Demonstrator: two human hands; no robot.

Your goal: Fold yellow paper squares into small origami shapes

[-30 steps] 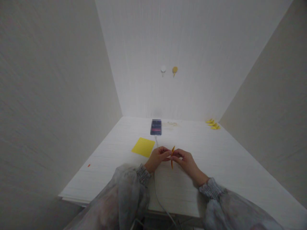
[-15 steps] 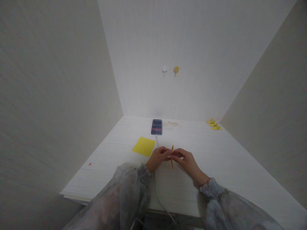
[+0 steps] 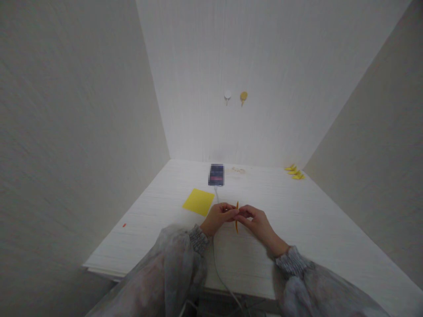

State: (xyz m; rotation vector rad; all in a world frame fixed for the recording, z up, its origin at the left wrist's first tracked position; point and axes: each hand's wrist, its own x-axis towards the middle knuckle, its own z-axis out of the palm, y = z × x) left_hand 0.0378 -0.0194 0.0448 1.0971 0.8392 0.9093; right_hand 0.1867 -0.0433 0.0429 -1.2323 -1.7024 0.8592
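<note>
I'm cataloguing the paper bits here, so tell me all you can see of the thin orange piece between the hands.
The orange piece is a thin, narrow sliver, paper by its look, seen edge-on and standing roughly upright over the white table. The left hand and right hand pinch its middle from either side with their fingertips, so only its top and lower ends show. Whether it is folded, or touches the table, cannot be told.

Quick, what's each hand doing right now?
Left hand: closed, pinching the orange piece.
Right hand: closed, pinching the same orange piece.
</note>
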